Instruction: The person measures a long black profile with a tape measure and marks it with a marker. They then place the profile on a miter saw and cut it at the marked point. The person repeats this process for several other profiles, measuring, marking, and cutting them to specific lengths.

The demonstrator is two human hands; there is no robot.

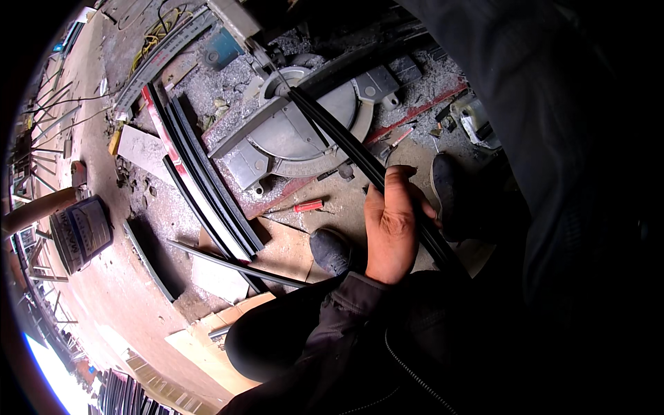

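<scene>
My left hand (pixel 393 232) is closed around a long black grooved profile bar (pixel 344 140), thumb on top. From my hand the bar runs up and left to the round metal table of a mitre saw (pixel 296 131) on the floor. Its far end lies near the saw's fence and the middle of that table. The near end disappears into the dark beside my legs. A dark sleeve (pixel 546 90), seemingly of my right arm, reaches up along the right side. My right hand is not visible.
Several black profiles (pixel 207 180) lie left of the saw. Near my shoes (pixel 330 250) is a red-handled screwdriver (pixel 308 205). A bucket (pixel 81 234) stands at far left, cardboard (pixel 207 356) lies at lower left, and metal shavings (pixel 232 83) cover the floor around the saw.
</scene>
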